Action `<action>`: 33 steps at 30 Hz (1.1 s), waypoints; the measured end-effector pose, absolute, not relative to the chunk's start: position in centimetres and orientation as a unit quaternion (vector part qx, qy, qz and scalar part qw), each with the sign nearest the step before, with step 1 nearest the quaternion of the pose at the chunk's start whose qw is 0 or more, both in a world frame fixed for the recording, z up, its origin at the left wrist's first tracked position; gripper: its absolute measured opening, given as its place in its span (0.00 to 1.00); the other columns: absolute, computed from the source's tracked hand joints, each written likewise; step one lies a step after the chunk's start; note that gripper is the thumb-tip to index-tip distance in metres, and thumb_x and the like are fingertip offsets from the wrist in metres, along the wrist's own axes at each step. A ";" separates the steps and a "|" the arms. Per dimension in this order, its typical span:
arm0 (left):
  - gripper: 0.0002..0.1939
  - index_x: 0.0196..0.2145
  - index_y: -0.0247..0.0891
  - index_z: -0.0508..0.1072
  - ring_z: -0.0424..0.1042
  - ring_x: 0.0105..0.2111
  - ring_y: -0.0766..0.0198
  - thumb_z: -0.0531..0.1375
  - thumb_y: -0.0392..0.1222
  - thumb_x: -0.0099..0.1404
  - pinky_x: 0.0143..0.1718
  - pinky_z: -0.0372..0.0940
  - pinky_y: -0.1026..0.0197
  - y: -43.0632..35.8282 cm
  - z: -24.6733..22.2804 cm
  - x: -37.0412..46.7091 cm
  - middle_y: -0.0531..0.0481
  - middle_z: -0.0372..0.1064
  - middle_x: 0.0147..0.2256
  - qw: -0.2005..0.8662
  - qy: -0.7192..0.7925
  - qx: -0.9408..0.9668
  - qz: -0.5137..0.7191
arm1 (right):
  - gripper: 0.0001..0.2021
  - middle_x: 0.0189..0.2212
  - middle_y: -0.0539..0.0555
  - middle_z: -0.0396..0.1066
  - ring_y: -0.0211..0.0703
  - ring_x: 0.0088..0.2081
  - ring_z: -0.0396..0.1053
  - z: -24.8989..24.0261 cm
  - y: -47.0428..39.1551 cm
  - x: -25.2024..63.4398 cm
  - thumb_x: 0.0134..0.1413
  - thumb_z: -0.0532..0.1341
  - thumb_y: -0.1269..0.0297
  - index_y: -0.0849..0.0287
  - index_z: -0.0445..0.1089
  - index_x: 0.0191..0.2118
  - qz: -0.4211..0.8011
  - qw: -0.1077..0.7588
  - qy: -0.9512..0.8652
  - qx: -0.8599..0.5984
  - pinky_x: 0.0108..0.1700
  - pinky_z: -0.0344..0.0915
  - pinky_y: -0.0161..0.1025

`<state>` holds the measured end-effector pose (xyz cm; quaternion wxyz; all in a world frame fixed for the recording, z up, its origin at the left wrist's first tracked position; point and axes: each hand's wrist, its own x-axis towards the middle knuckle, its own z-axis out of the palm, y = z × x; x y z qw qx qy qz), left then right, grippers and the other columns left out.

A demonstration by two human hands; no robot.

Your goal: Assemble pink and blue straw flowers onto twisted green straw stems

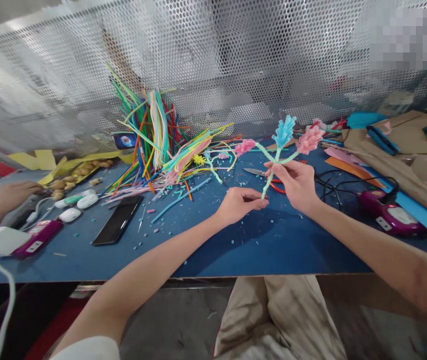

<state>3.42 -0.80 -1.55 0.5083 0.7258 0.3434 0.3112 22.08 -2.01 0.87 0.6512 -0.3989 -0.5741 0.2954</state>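
Observation:
Both hands hold a pipe-cleaner flower [284, 131] over the blue table. Its pale green stem forks into three branches tipped with a pink, a blue and a salmon-pink fluffy bloom. Near the fork, my right hand [296, 184] pinches the stem. Lower down, the thumb and fingers of my left hand [240, 204] close on the stem's bottom end. Behind the hands lie scissors [255, 172] with orange-red handles, partly hidden by my right hand. A smaller flower piece with a yellow bloom [199, 159] rests on the table to the left.
Many coloured pipe cleaners [157, 135] stand and lie at the back. A black phone [119, 220], earbuds and a purple power strip [38, 239] lie left, near another person's hand [14, 195]. Brown paper [397, 165] and another purple power strip [393, 212] are right. Perforated metal [213, 65] stands behind.

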 end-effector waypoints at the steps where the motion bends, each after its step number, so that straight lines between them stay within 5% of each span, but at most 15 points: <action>1: 0.20 0.43 0.36 0.81 0.80 0.39 0.57 0.68 0.54 0.60 0.45 0.76 0.55 -0.9 -1.4 3.4 0.44 0.81 0.39 0.490 0.337 0.739 0.317 | 0.13 0.32 0.53 0.78 0.45 0.34 0.75 1.0 -2.2 22.2 0.59 0.64 0.50 0.54 0.80 0.38 0.288 0.648 -0.582 -0.399 0.41 0.75 0.49; 6: 0.27 0.56 0.38 0.74 0.75 0.53 0.54 0.66 0.53 0.63 0.57 0.69 0.51 -0.9 -0.1 3.1 0.41 0.76 0.52 0.512 0.283 0.694 0.419 | 0.11 0.28 0.53 0.77 0.45 0.30 0.74 1.8 -3.3 23.0 0.63 0.62 0.57 0.53 0.80 0.33 0.136 0.617 -0.664 -0.400 0.36 0.72 0.46; 11: 0.24 0.50 0.37 0.79 0.78 0.48 0.55 0.65 0.57 0.64 0.52 0.70 0.56 -0.3 1.0 2.9 0.39 0.77 0.50 0.631 0.234 0.554 0.490 | 0.07 0.24 0.52 0.76 0.41 0.26 0.71 1.8 -3.3 23.5 0.60 0.65 0.65 0.55 0.79 0.31 -0.010 0.579 -0.747 -0.327 0.30 0.68 0.41; 21: 0.17 0.39 0.38 0.80 0.76 0.36 0.67 0.70 0.53 0.59 0.38 0.69 0.64 -1.4 2.0 3.2 0.48 0.79 0.40 0.702 0.255 0.404 0.528 | 0.07 0.25 0.51 0.76 0.39 0.25 0.69 0.8 -2.6 23.0 0.61 0.63 0.65 0.55 0.80 0.35 -0.020 0.532 -0.783 -0.323 0.28 0.65 0.39; 33: 0.16 0.35 0.35 0.78 0.61 0.22 0.76 0.72 0.51 0.56 0.23 0.58 0.70 -1.8 2.5 3.2 0.54 0.70 0.27 0.689 0.282 0.393 0.540 | 0.06 0.28 0.50 0.78 0.38 0.27 0.72 0.4 -3.4 21.4 0.59 0.65 0.68 0.55 0.81 0.37 0.149 0.533 -0.778 -0.298 0.30 0.66 0.38</action>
